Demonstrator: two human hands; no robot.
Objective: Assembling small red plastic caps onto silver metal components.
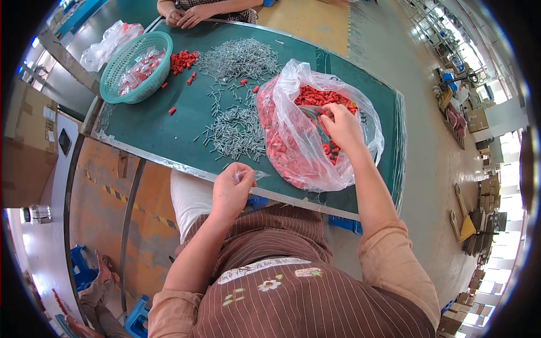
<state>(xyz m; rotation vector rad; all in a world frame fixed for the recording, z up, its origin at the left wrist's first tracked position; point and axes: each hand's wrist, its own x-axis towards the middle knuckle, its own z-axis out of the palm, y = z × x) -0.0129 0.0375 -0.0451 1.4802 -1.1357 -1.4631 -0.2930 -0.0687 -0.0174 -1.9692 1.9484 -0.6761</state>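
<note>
My left hand [232,190], closed, pinches a small clear plastic bag [260,175] at the table's near edge. My right hand [341,125] reaches into the mouth of a large clear plastic bag [293,121] full of red plastic plugs [315,97]. Its thumb and fingers are drawn together over the plugs; what lies between the fingertips is too small to make out. To the left of the large bag, a loose heap of metal screws [234,132] lies on the green tabletop [149,132]. A larger screw pile [239,58] spreads behind it.
A pale green plastic basket [107,76] holding small filled bags stands at the table's left end. Beside it lie loose red plugs [183,61] and a crumpled white bag [110,48]. Another person's hands [189,17] rest at the far edge. Blue stools [138,318] stand below left.
</note>
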